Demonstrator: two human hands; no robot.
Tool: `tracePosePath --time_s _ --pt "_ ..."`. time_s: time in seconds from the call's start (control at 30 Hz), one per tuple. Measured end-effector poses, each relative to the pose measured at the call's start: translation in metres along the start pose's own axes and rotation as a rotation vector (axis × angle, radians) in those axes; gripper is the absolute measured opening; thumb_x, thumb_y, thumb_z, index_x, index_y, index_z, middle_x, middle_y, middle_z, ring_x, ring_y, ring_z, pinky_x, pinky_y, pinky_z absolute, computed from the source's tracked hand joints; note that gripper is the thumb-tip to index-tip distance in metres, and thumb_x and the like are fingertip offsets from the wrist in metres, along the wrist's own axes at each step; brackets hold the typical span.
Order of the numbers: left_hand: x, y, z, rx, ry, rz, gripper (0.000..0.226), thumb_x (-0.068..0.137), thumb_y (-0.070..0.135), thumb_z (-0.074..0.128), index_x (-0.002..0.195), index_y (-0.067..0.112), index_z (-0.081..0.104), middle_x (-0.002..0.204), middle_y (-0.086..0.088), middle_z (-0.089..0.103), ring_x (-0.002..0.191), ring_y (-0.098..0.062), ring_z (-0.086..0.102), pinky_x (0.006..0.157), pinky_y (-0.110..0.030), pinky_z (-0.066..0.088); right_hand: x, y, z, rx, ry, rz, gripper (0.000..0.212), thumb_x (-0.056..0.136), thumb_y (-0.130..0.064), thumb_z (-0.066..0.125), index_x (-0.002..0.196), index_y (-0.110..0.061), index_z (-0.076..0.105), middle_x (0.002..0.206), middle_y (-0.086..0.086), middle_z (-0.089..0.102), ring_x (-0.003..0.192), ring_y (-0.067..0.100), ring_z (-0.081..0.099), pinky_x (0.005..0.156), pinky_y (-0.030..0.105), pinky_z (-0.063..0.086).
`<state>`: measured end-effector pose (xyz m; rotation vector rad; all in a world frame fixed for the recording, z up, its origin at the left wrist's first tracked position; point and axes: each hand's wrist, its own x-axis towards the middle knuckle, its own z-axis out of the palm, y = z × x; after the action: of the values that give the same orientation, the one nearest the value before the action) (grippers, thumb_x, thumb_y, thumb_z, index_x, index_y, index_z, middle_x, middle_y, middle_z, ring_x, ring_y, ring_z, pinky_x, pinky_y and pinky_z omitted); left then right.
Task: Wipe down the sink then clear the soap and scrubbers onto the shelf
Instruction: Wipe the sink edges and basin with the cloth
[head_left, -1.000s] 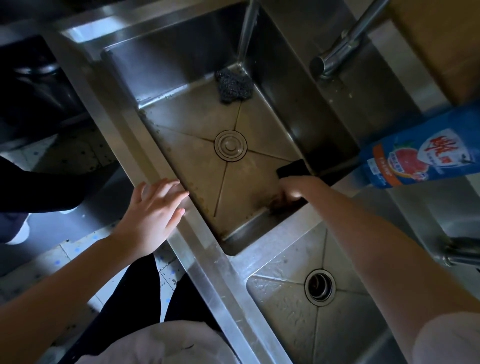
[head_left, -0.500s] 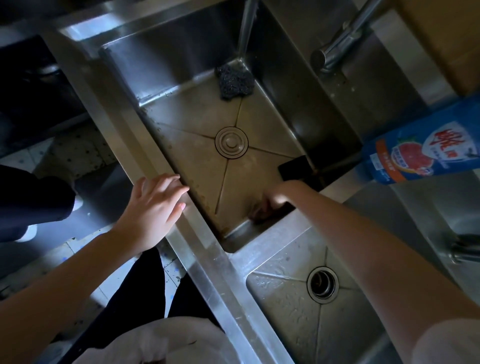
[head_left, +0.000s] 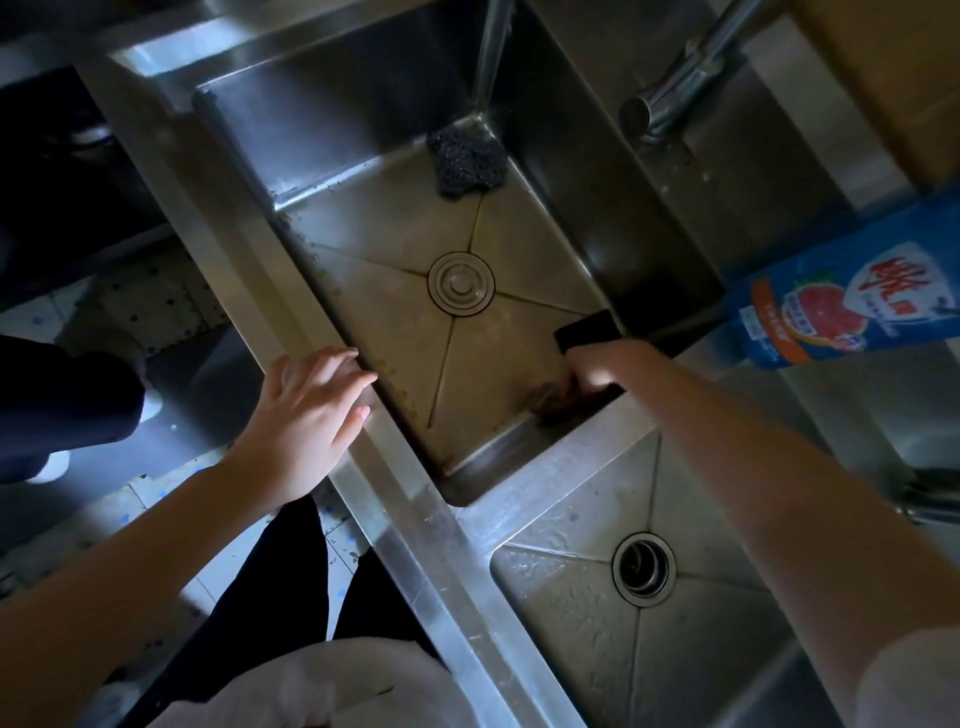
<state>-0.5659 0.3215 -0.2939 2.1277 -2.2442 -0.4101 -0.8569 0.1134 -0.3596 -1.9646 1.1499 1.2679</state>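
1. Left hand (head_left: 306, 415), centre left: fingers spread flat on sink rim (head_left: 249, 270), gripping nothing.
2. Scrubber (head_left: 466, 160), top centre: lies in basin's far corner.
3. Right hand (head_left: 597, 366), centre: pressed down into basin's near right corner beside a black pad (head_left: 584, 328); finger grip cannot be told.
4. Soap (head_left: 852, 306), right edge: lies on bench.

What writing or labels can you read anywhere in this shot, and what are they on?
Blue dish soap bottle: one large red Chinese character on a white shield, cut off by the glare and too stylised to read with certainty.
Same bottle, orange band and small white lines by the grapefruit picture: too small and blurred to read.
Sink, faucet, steel wool scrubber: no text visible.
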Motion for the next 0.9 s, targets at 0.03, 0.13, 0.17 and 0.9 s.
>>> tracePosePath --time_s 0.03,0.13,0.17,0.9 --pt "0.000 0.000 0.000 0.000 0.001 0.001 0.039 0.086 0.031 0.039 0.109 0.012 0.063 0.122 -0.012 0.057 0.103 -0.034 0.057 0.089 -0.049 0.039 -0.001 0.016 -0.007 0.046 0.042 0.033 0.027 0.076 -0.032 0.067 0.091 -0.010 0.072 0.093 0.009 0.068 0.087 0.029 0.064 0.088 0.044 0.053" --pt "0.000 -0.001 -0.002 -0.001 -0.005 0.010 0.039 0.086 0.031 0.039 0.109 0.012 0.064 0.122 -0.012 0.057 0.103 -0.034 0.057 0.088 -0.049 0.039 -0.009 0.050 -0.023 0.073 0.087 0.137 0.027 0.075 -0.038 0.068 0.077 -0.012 0.067 0.079 0.008 0.064 0.076 0.028 0.062 0.075 0.038 0.051" --pt "0.000 -0.001 -0.002 -0.002 -0.008 0.013 0.039 0.086 0.031 0.039 0.109 0.012 0.064 0.122 -0.012 0.057 0.103 -0.033 0.057 0.088 -0.049 0.039 -0.011 0.055 -0.026 0.054 0.096 0.169 0.028 0.077 -0.039 0.066 0.077 -0.012 0.064 0.075 0.007 0.060 0.071 0.026 0.059 0.070 0.035 0.047" --pt "0.013 -0.032 -0.007 -0.086 -0.027 0.025 0.042 0.089 0.036 0.035 0.113 0.015 0.061 0.128 -0.012 0.051 0.107 -0.036 0.052 0.095 -0.051 0.036 -0.024 -0.102 0.032 0.050 -0.061 -0.088 0.020 0.091 -0.007 0.052 0.109 -0.003 0.060 0.097 0.012 0.062 0.081 0.027 0.059 0.065 0.029 0.045"
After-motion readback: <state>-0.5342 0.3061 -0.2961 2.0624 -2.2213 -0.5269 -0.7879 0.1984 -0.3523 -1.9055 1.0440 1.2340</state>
